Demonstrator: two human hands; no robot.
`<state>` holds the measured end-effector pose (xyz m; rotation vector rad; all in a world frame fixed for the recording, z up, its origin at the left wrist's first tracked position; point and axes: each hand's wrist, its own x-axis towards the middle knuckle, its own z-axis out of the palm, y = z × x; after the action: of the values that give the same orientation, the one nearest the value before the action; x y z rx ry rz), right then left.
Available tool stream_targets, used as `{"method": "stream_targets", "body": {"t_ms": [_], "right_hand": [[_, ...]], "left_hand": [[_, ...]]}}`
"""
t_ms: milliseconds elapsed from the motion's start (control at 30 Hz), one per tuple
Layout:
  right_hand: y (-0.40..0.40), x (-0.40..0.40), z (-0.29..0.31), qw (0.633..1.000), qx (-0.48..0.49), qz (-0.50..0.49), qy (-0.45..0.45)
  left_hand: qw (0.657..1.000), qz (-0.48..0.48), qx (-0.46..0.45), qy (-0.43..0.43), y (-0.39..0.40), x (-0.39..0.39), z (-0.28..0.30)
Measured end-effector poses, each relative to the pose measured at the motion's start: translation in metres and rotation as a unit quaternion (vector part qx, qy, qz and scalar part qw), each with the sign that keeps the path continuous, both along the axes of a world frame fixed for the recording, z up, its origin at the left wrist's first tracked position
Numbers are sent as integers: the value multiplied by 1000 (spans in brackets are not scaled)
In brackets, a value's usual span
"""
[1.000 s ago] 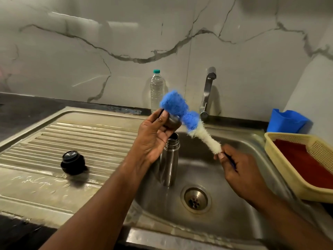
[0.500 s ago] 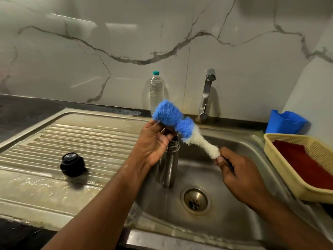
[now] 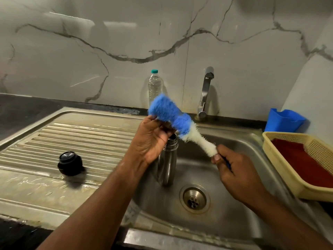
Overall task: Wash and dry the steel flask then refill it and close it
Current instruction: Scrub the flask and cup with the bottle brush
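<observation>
My right hand (image 3: 237,170) grips the dark handle of the bottle brush (image 3: 182,123), thumb and fingers curled round it just below the white bristles, and the brush slants up and to the left, its white part nearest my hand and its blue, fluffy head at the far end. My left hand (image 3: 150,139) is raised beside that blue head with the palm turned toward me; the fingertips touch the underside of the blue bristles, fingers bent loosely against them, and I cannot tell whether they really pinch the tuft or only rest on it. The steel flask (image 3: 167,163) stands upright in the sink basin (image 3: 234,213), just left of the drain (image 3: 195,199), its threaded mouth open and uncovered, partly hidden behind my left palm; neither hand holds it. The brush head hangs above and slightly behind the flask's mouth, not inside it. The black flask cap (image 3: 70,163) sits by itself on the ribbed draining board (image 3: 72,134), well apart from the flask, with wet patches shining on the steel in front of it. At the back, against the marble wall, a clear plastic bottle (image 3: 154,85) with a green top stands near the tap (image 3: 205,91). To the right, a blue plastic holder (image 3: 284,120) sits behind a yellow basket (image 3: 288,170) with a red lining.
</observation>
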<state>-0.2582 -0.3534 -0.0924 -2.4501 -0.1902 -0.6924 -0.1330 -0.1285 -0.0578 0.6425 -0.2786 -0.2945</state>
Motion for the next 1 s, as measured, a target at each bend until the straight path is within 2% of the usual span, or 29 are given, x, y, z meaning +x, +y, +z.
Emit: {"method": "stream_targets", "body": {"t_ms": [100,300,700,1000], "right_hand": [[-4,3,-1,998,59,-26,9],[2,0,-3,999,40,16,14],[4,2,-7,992,106,57,44],[-5,2,-3,990,130,46,43]], "left_hand": [[1000,4,0,6,1,1,2],[998,-8,-44,53,0,-2,1],[1000,20,-4,14,1,-2,5],[999,-2,-36,4,-1,-3,7]]}}
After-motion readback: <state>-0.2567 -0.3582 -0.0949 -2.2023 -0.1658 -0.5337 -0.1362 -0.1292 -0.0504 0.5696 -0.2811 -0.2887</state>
